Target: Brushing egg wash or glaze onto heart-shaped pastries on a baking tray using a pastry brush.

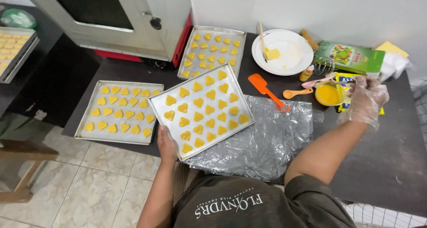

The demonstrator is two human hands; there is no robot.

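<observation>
On table: left hand [166, 144] fingers grip tray [160, 104] of heart cookies [198, 102]; gloved right hand [367, 99] fingers pinch brush [316, 82] over yellow bowl [328, 95].

A dark olive short-sleeved shirt with pale lettering across the chest. The right hand [365, 99] wears a thin, clear, crinkly plastic glove; the left hand [167, 146] is bare.

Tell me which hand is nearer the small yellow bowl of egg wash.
Right. The gloved right hand hovers just beside the yellow bowl, holding a pink-handled brush over it. The bare left hand is far across the table, gripping the tilted baking tray.
</observation>
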